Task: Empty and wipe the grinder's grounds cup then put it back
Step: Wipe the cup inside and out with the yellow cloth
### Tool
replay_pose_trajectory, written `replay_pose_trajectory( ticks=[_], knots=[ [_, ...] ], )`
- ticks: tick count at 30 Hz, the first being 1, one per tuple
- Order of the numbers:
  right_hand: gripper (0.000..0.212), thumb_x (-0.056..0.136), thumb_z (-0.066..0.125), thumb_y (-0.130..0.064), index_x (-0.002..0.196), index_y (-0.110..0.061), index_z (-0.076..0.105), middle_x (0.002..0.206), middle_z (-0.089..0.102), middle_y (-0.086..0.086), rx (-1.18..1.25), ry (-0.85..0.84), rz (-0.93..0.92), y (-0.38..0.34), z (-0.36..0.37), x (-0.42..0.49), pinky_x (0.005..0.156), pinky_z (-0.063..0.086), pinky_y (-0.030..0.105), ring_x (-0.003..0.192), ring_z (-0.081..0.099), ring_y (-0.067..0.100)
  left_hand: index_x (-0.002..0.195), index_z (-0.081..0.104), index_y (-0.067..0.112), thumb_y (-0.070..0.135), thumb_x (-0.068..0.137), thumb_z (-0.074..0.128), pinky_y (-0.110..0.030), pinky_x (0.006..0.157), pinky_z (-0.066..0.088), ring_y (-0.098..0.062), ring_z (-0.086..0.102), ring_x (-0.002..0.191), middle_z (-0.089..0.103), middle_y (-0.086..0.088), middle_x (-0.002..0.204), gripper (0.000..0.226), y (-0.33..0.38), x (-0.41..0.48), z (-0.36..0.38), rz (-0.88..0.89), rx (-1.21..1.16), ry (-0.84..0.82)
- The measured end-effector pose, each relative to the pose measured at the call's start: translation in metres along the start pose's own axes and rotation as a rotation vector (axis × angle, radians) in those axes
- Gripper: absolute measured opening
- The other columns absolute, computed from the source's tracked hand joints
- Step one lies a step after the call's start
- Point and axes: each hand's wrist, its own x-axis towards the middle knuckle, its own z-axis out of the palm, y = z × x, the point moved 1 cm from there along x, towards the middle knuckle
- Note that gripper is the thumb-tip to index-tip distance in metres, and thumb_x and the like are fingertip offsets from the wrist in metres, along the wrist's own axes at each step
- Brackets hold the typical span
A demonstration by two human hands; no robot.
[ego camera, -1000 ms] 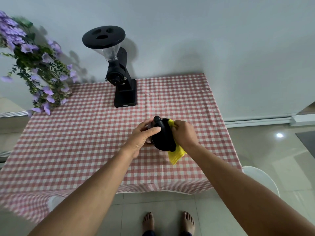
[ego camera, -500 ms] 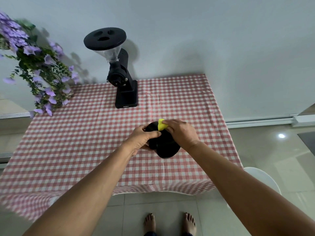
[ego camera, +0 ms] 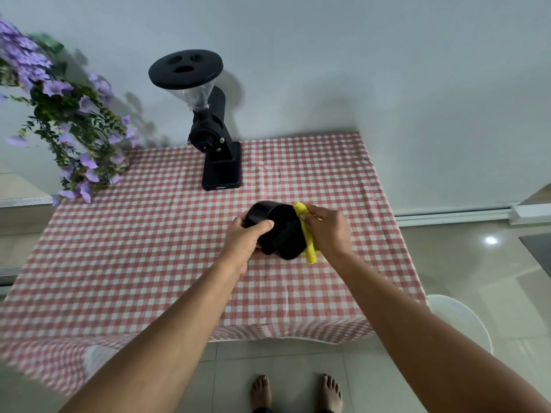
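Note:
The black grounds cup is held above the middle of the checked table, tipped on its side with its mouth facing me and to the right. My left hand grips its outer wall from the left. My right hand presses a folded yellow cloth against the cup's right rim. The black grinder with its clear hopper and round lid stands at the back of the table; the bay at its base is bare.
A red-and-white checked tablecloth covers the table. Purple flowers hang over the back left corner. A white chair sits at the table's front right corner. My bare feet stand on the tiled floor.
The cup has turned so its open mouth faces me. The yellow cloth has slid from the top of the cup to its right rim, with my right hand moving right.

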Motion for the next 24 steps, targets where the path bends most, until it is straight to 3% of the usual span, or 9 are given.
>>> replay_pose_trajectory(
  ticks=[5, 9, 11, 13, 16, 18, 22, 24],
  knots=[
    [0.029, 0.095, 0.054, -0.041, 0.122, -0.042, 0.066, 0.123, 0.067, -0.020, -0.280, 0.030, -0.226, -0.015, 0.005, -0.006, 0.070, 0.043, 0.013, 0.104, 0.064, 0.005, 0.112, 0.067, 0.026, 0.018, 0.076, 0.082, -0.018, 0.056, 0.056, -0.008, 0.075, 0.082, 0.079, 0.011, 0.090, 0.039, 0.006, -0.001, 0.000, 0.062, -0.005, -0.077],
    [0.035, 0.093, 0.059, -0.042, 0.127, -0.035, 0.063, 0.119, 0.070, -0.014, -0.176, 0.073, -0.135, -0.013, 0.000, -0.003, 0.075, 0.044, 0.017, 0.105, 0.065, 0.009, 0.120, 0.064, 0.024, 0.024, 0.069, 0.083, -0.028, 0.067, 0.061, -0.015, 0.075, 0.091, 0.078, 0.004, 0.100, 0.055, 0.007, -0.004, 0.004, 0.101, -0.012, -0.049],
    [0.036, 0.095, 0.056, -0.043, 0.129, -0.033, 0.055, 0.111, 0.071, -0.013, -0.135, 0.124, -0.116, -0.012, 0.002, -0.006, 0.073, 0.048, 0.023, 0.095, 0.066, 0.010, 0.124, 0.061, 0.024, 0.024, 0.070, 0.084, -0.028, 0.065, 0.061, -0.016, 0.074, 0.094, 0.075, 0.001, 0.106, 0.059, 0.005, -0.005, 0.008, 0.107, -0.035, -0.011],
    [0.021, 0.099, 0.049, -0.037, 0.120, -0.035, 0.053, 0.106, 0.070, -0.012, -0.162, 0.156, -0.198, -0.013, 0.005, -0.014, 0.064, 0.053, 0.028, 0.087, 0.069, 0.016, 0.124, 0.060, 0.026, 0.024, 0.070, 0.084, -0.021, 0.061, 0.059, -0.013, 0.074, 0.089, 0.074, 0.003, 0.106, 0.059, 0.006, -0.006, 0.011, 0.111, -0.063, 0.031],
    [0.031, 0.096, 0.058, -0.017, 0.126, -0.026, 0.062, 0.133, 0.057, 0.000, -0.352, 0.169, -0.437, -0.006, 0.007, -0.024, 0.063, 0.057, 0.038, 0.091, 0.066, 0.025, 0.122, 0.060, 0.025, 0.022, 0.071, 0.084, -0.014, 0.056, 0.055, -0.007, 0.073, 0.082, 0.073, 0.005, 0.104, 0.056, 0.010, -0.004, 0.011, 0.101, -0.095, 0.087],
    [0.035, 0.090, 0.067, -0.010, 0.123, -0.022, 0.067, 0.131, 0.055, 0.009, -0.456, 0.176, -0.542, -0.002, 0.005, -0.027, 0.056, 0.056, 0.037, 0.089, 0.065, 0.031, 0.120, 0.060, 0.024, 0.020, 0.072, 0.084, -0.013, 0.055, 0.054, -0.004, 0.073, 0.079, 0.073, 0.005, 0.103, 0.054, 0.010, -0.003, 0.009, 0.105, -0.079, 0.082],
    [0.048, 0.089, 0.069, -0.012, 0.133, -0.026, 0.058, 0.125, 0.047, 0.009, -0.537, 0.086, -0.452, -0.008, 0.003, -0.023, 0.056, 0.050, 0.031, 0.098, 0.058, 0.028, 0.119, 0.061, 0.026, 0.019, 0.073, 0.084, -0.016, 0.056, 0.057, -0.004, 0.074, 0.081, 0.073, 0.005, 0.103, 0.052, 0.009, -0.002, 0.009, 0.119, -0.034, 0.061],
    [0.053, 0.087, 0.069, -0.012, 0.136, -0.026, 0.051, 0.123, 0.040, 0.005, -0.605, 0.030, -0.432, -0.013, 0.006, -0.022, 0.058, 0.044, 0.029, 0.096, 0.053, 0.025, 0.120, 0.060, 0.027, 0.019, 0.074, 0.083, -0.025, 0.062, 0.062, -0.010, 0.074, 0.085, 0.073, 0.005, 0.104, 0.053, 0.010, -0.002, 0.012, 0.106, -0.041, 0.078]
  ],
)
